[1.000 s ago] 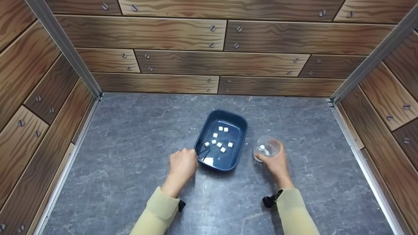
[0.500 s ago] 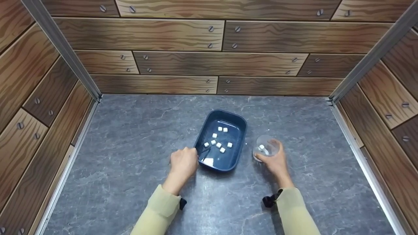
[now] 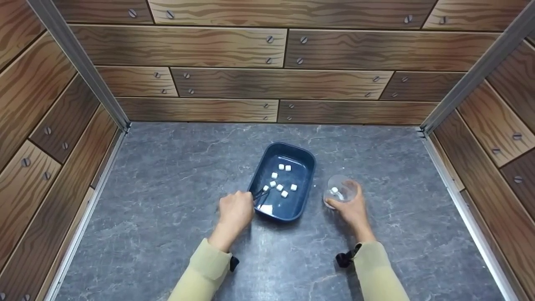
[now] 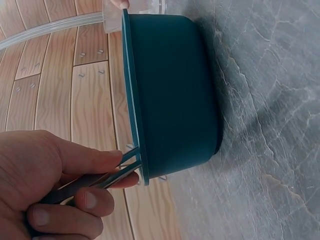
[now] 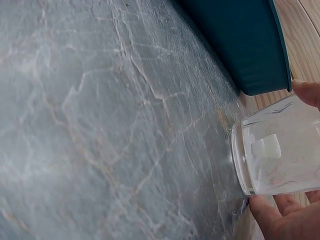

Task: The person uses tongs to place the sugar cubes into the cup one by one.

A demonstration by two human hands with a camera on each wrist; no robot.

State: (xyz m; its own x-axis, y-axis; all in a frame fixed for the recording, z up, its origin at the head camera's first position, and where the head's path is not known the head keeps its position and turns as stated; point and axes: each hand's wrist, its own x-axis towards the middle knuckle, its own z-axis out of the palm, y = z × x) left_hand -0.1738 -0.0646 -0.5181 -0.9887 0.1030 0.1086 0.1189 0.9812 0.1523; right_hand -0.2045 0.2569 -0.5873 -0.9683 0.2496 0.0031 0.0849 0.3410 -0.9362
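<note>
L grip (image 3: pixel 236 210) clamped on 1 pr tweezers (image 4: pixel 75 188), R grip (image 3: pixel 352 205) round 1 cup (image 5: pixel 291 169), 8 wht cubes (image 3: pixel 279 187) in 1 tray (image 3: pixel 288 211).

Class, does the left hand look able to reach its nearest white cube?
Likely yes: the left hand holds tweezers over the rim of the tray, tips near that white cube, nothing visibly between.

In the bright head view, the tray (image 3: pixel 286 209) glares white at its seven o'clock; the dimmer left-wrist view bows a metal rail (image 4: pixel 60 25) near eleven.
</note>
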